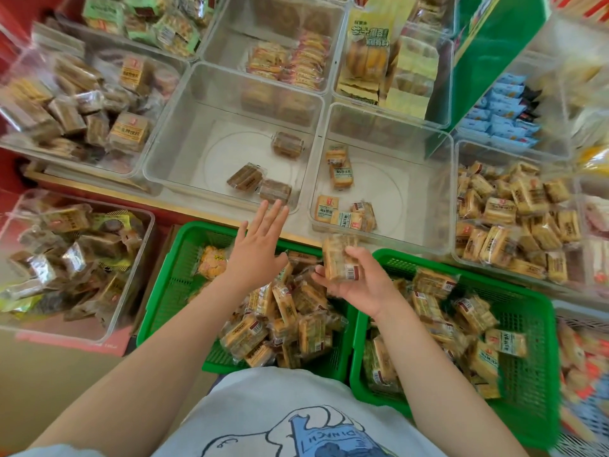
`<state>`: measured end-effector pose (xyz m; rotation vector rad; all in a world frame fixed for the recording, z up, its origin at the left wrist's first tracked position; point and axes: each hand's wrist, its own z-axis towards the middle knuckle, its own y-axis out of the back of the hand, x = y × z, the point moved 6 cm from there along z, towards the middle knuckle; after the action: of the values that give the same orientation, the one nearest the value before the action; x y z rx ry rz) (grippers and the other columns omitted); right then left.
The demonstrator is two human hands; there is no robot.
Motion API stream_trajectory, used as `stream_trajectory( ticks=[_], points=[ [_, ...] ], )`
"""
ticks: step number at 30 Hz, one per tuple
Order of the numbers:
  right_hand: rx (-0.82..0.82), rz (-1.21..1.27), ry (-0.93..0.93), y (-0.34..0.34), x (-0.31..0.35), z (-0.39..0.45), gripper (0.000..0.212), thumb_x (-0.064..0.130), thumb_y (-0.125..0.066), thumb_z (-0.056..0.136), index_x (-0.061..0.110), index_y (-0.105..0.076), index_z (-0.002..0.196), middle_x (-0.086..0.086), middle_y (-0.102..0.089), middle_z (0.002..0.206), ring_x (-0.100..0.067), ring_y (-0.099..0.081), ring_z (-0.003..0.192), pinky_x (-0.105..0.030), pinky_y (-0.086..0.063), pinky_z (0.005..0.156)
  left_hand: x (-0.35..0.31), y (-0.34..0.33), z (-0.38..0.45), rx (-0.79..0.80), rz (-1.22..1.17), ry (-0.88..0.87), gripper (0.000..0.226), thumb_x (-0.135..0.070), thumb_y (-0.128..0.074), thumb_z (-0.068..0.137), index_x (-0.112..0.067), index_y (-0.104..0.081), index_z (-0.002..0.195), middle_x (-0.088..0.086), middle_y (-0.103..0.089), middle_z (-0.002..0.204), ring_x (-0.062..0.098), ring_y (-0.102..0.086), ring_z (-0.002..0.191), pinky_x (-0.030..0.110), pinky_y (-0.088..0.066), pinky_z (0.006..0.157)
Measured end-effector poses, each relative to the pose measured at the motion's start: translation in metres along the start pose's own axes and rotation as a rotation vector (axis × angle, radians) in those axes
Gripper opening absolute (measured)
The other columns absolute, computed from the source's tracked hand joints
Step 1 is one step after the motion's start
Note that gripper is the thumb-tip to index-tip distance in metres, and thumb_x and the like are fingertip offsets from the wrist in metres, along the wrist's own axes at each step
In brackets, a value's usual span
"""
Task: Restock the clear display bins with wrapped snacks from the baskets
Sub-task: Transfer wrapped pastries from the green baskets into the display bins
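The right hand (pixel 357 278) grips 1 wrapped snack (pixel 339 257), its long axis roughly upright, just above the gap between the 2 green baskets (pixel 527 384). The near-empty right bin (pixel 428 239) lies directly ahead of it, so this hand is nearer. The left hand (pixel 258 249) is spread flat and empty, fingertips by the left bin (pixel 171 179).

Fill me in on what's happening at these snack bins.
A person is restocking clear bins from two green baskets. The right hand holds a wrapped snack above the right basket, near the right clear bin, which holds only a few packets. The left hand is open, fingers straight, reaching over the left basket toward the middle bin, which holds three brown packets.
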<state>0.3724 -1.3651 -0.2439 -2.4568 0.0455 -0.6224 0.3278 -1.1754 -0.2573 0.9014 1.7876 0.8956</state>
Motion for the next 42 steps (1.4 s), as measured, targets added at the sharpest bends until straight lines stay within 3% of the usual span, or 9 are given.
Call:
stream_trajectory(
  ticks=[4,8,13,16,22,27,32,36,42],
  points=[
    [0.147,0.142,0.053,-0.013,0.018,-0.009,0.041,0.029,-0.063,0.088,0.007,-0.055,0.122,-0.019,-0.060,0.099,-0.027,-0.063,0.073,-0.040,-0.056,0.066,0.001,-0.001,0.001,-0.003,0.005,-0.004,0.087,-0.033,-0.051,0.097,-0.028,0.009,0.159,-0.009,0.022,0.164,0.013,0.028,0.148,0.049,0.002,0.124],
    [0.151,0.152,0.018,-0.021,0.031,-0.002,0.059,0.056,-0.048,0.090,0.012,-0.063,0.125,-0.020,-0.062,0.103,-0.026,-0.055,0.077,-0.037,-0.042,0.071,0.001,0.000,0.000,0.004,0.013,-0.003,0.088,-0.034,-0.052,0.097,-0.027,0.011,0.159,-0.009,0.023,0.164,0.013,0.028,0.148,0.049,0.002,0.124],
    [-0.043,0.075,0.085,-0.026,0.066,0.007,0.043,0.029,-0.038,0.097,0.012,-0.060,0.129,-0.019,-0.059,0.103,-0.030,-0.059,0.087,-0.046,-0.049,0.084,0.001,-0.001,0.001,0.023,0.029,-0.003,0.089,-0.035,-0.050,0.097,-0.027,0.015,0.158,-0.009,0.027,0.162,0.014,0.030,0.147,0.050,0.001,0.124],
    [-0.157,-0.219,0.229,-0.030,0.094,0.015,0.026,0.033,-0.052,0.103,0.014,-0.053,0.122,-0.014,-0.063,0.099,-0.021,-0.065,0.074,-0.035,-0.056,0.069,0.002,-0.003,0.001,0.025,0.024,-0.006,0.090,-0.034,-0.051,0.097,-0.028,0.016,0.157,-0.009,0.028,0.162,0.014,0.030,0.147,0.051,0.000,0.124],
    [-0.463,-1.306,0.303,-0.016,0.126,0.057,0.067,0.023,-0.078,0.087,0.032,-0.042,0.143,-0.004,-0.062,0.119,-0.021,-0.068,0.090,-0.034,-0.058,0.068,0.002,-0.003,0.000,0.033,0.027,-0.013,0.091,-0.035,-0.051,0.097,-0.028,0.017,0.157,-0.009,0.029,0.161,0.014,0.031,0.147,0.049,0.001,0.125],
    [-0.441,-1.302,0.188,0.001,0.113,0.083,0.040,0.000,-0.059,0.095,0.020,-0.056,0.130,-0.011,-0.062,0.123,-0.020,-0.064,0.088,-0.037,-0.059,0.080,0.005,-0.005,0.001,0.025,0.028,-0.034,0.092,-0.033,-0.052,0.095,-0.030,0.017,0.156,-0.012,0.031,0.159,0.013,0.032,0.147,0.048,0.001,0.125],
    [-0.641,-1.484,0.500,-0.014,0.122,0.053,0.029,0.005,-0.052,0.097,0.015,-0.062,0.123,-0.006,-0.058,0.121,-0.017,-0.056,0.100,-0.031,-0.050,0.085,0.006,-0.005,0.000,0.023,0.020,-0.050,0.092,-0.033,-0.051,0.096,-0.029,0.018,0.156,-0.013,0.032,0.158,0.011,0.033,0.146,0.047,0.001,0.125],
    [-0.422,-1.461,0.610,-0.056,0.079,0.024,0.013,0.015,-0.051,0.100,0.017,-0.062,0.106,0.009,-0.058,0.091,-0.009,-0.057,0.082,-0.023,-0.048,0.074,0.007,-0.006,0.001,0.017,0.011,-0.062,0.091,-0.026,-0.051,0.095,-0.028,0.017,0.156,-0.012,0.031,0.159,0.012,0.032,0.146,0.045,0.001,0.125],
    [-0.034,-1.732,-0.025,-0.039,-0.062,0.044,0.053,0.050,-0.069,0.090,0.021,-0.051,0.130,0.002,-0.063,0.115,-0.014,-0.060,0.092,-0.031,-0.050,0.070,0.009,-0.006,0.001,0.002,-0.008,-0.075,0.091,-0.014,-0.048,0.091,-0.028,0.013,0.158,-0.012,0.024,0.163,0.011,0.029,0.148,0.045,-0.002,0.125]
  ],
)
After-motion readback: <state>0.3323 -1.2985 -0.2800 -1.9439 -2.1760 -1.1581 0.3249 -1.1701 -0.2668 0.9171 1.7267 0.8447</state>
